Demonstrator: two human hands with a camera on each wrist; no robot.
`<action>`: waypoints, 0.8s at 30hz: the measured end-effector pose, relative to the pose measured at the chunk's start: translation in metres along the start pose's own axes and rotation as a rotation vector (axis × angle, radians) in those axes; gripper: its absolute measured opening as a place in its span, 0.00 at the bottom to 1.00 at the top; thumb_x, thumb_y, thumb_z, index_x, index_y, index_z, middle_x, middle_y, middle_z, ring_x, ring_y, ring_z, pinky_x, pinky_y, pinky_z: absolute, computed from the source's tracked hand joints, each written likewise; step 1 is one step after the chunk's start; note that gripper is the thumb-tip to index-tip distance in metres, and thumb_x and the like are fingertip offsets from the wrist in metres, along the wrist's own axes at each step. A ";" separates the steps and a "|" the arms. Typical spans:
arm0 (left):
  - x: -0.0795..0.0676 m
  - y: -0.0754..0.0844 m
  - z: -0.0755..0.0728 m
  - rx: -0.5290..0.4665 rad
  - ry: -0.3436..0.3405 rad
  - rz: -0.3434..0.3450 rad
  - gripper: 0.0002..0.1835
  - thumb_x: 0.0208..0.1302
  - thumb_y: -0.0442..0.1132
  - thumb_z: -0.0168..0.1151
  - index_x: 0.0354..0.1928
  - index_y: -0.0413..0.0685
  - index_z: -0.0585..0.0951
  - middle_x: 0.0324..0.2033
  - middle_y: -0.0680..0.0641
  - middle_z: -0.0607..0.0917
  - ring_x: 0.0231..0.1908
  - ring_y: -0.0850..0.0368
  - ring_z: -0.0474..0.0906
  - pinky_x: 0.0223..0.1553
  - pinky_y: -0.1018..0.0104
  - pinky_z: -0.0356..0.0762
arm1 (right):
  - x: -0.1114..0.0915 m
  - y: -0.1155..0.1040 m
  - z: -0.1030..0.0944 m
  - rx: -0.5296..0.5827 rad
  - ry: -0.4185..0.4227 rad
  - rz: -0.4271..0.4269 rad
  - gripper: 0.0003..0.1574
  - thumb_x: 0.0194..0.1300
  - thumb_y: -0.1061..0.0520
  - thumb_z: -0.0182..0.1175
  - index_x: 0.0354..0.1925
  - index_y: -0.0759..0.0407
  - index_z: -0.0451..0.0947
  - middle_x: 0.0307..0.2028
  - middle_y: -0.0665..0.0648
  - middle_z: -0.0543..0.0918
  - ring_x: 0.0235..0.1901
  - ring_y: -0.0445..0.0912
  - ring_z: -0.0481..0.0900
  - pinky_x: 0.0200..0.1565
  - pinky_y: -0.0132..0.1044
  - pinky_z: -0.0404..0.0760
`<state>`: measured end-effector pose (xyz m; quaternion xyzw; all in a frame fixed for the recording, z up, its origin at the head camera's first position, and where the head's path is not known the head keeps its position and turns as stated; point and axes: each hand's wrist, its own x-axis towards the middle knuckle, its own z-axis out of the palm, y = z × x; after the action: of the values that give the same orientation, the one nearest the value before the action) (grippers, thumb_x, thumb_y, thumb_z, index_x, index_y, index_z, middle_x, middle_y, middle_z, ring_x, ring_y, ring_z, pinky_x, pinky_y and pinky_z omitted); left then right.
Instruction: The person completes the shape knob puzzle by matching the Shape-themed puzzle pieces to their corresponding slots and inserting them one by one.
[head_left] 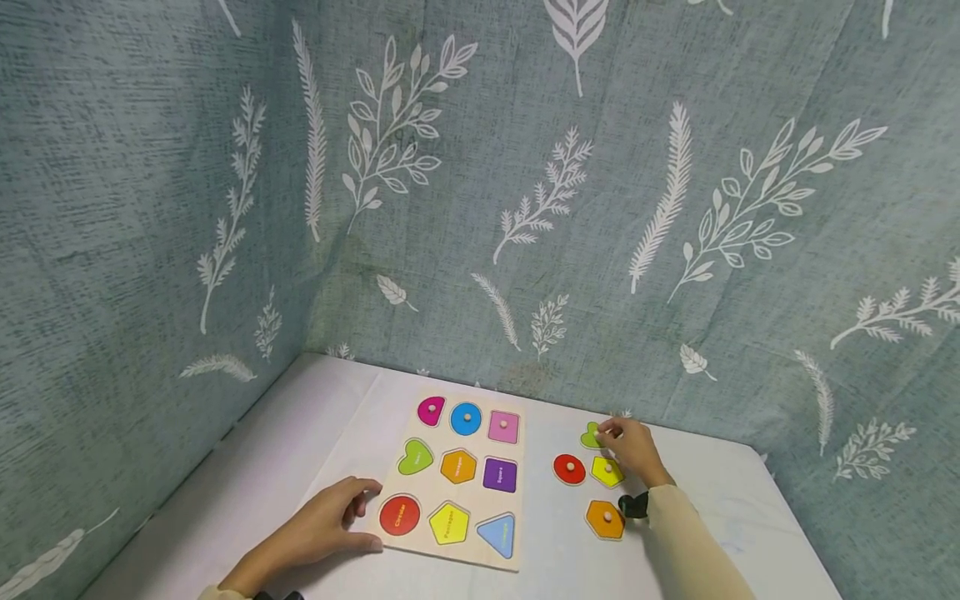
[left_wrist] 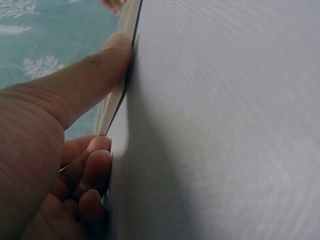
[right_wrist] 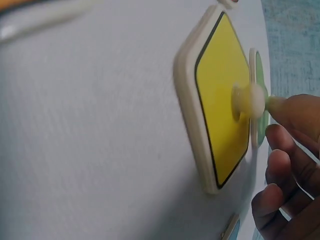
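Several expanses of blue-green fabric (head_left: 585, 192), printed with white leaves, enclose the area behind the tabletop and along its left and right sides. The tabletop (head_left: 352, 408) is white; its far edge meets the fabric.

The board (head_left: 480, 506) rests between the tabletop's left edge and the loose pieces. It has nine places. Status, judged by knobs: partway. Three places, in the row toward the tabletop's far edge, are filled by the magenta piece (head_left: 427, 417), blue piece (head_left: 467, 426) and pink piece (head_left: 504, 434). Six places show no knob and appear unfilled.

Left grip (head_left: 327, 517): thumb and curled fingers hold the board's near-left corner. Right grip (head_left: 633, 446): pinching the green piece (head_left: 589, 436), apparently by its knob, which the fingers hide.

Four pieces are off the board, toward the tabletop's right edge. The green piece is nearest the far edge; whether it is lifted cannot be told. Next come the red piece (head_left: 567, 473) and yellow piece (head_left: 607, 476), side by side. The orange piece (head_left: 603, 527) is nearest the near edge.
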<state>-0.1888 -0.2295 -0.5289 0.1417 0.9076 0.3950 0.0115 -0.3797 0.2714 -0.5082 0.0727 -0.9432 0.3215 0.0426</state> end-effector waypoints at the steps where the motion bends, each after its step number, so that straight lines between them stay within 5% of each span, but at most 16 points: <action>1: -0.001 0.000 0.000 0.001 0.001 -0.008 0.40 0.44 0.51 0.86 0.57 0.39 0.78 0.32 0.54 0.72 0.32 0.65 0.68 0.32 0.70 0.70 | 0.000 0.000 0.000 -0.004 0.001 0.007 0.08 0.68 0.58 0.69 0.43 0.61 0.85 0.33 0.55 0.82 0.31 0.48 0.74 0.35 0.40 0.73; 16: 0.002 0.000 -0.002 0.016 0.004 -0.010 0.41 0.44 0.51 0.86 0.57 0.39 0.78 0.32 0.54 0.73 0.32 0.65 0.68 0.33 0.70 0.70 | 0.002 0.001 0.001 0.001 0.007 0.035 0.11 0.66 0.54 0.71 0.40 0.62 0.86 0.31 0.53 0.82 0.33 0.48 0.75 0.39 0.41 0.74; 24: 0.001 0.000 0.000 0.013 0.000 -0.016 0.41 0.44 0.52 0.86 0.57 0.40 0.78 0.32 0.55 0.73 0.32 0.65 0.68 0.33 0.70 0.70 | 0.000 -0.002 0.004 -0.040 0.032 0.028 0.10 0.66 0.55 0.71 0.39 0.62 0.88 0.33 0.54 0.87 0.33 0.48 0.79 0.43 0.49 0.79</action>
<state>-0.1896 -0.2295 -0.5290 0.1347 0.9112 0.3892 0.0137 -0.3799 0.2674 -0.5103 0.0533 -0.9495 0.3042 0.0547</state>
